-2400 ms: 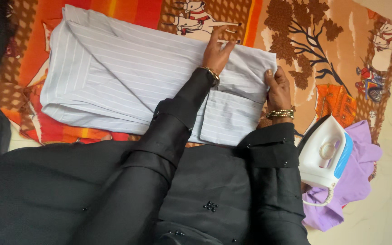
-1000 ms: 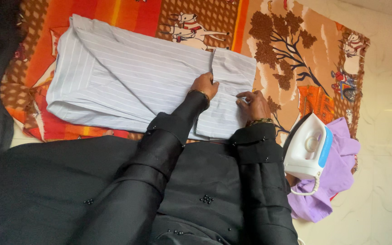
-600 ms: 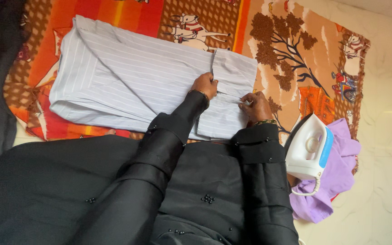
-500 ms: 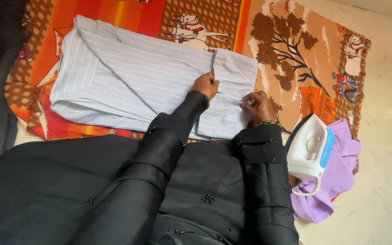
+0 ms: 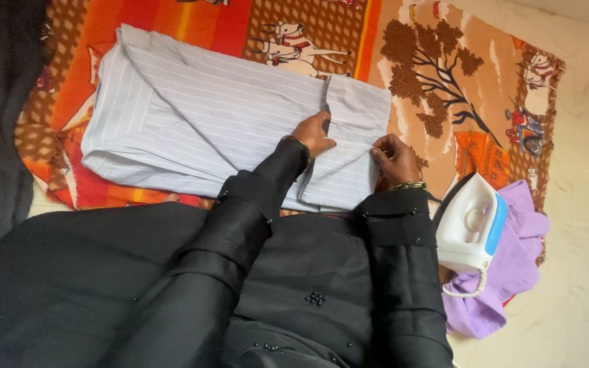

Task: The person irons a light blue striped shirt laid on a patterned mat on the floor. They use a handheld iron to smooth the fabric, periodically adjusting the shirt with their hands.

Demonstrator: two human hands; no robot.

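Item: pale grey striped shirt (image 5: 206, 116), woven cloth with thin white lines, folded into a long flat rectangle, lying from centre toward 10 o'clock on a printed blanket (image 5: 444, 88).

Left hand (image 5: 315, 133): at centre, fingers closed on a raised fold of the shirt at a vertical crease; gold bangle at the wrist, black sleeve (image 5: 253, 197) hiding the forearm.

Right hand (image 5: 393, 158): at 3 o'clock of the left hand, fingertips pinched on the shirt's edge, the cloth drawn taut between the two hands; gold bangles at the wrist.

Blanket: soft, orange, brown and cream, printed with a tree and animal figures; its top edge is cut off.

Electric iron (image 5: 470, 228): at 4 o'clock, white plastic body, blue handle strip, standing on its heel on crumpled lilac cloth (image 5: 506, 286); white cord only partly seen.

Floor (image 5: 581, 204): pale, marbled, glossy.

Black garment (image 5: 103, 286): beaded, fills the lower frame, hiding the shirt's near edge.
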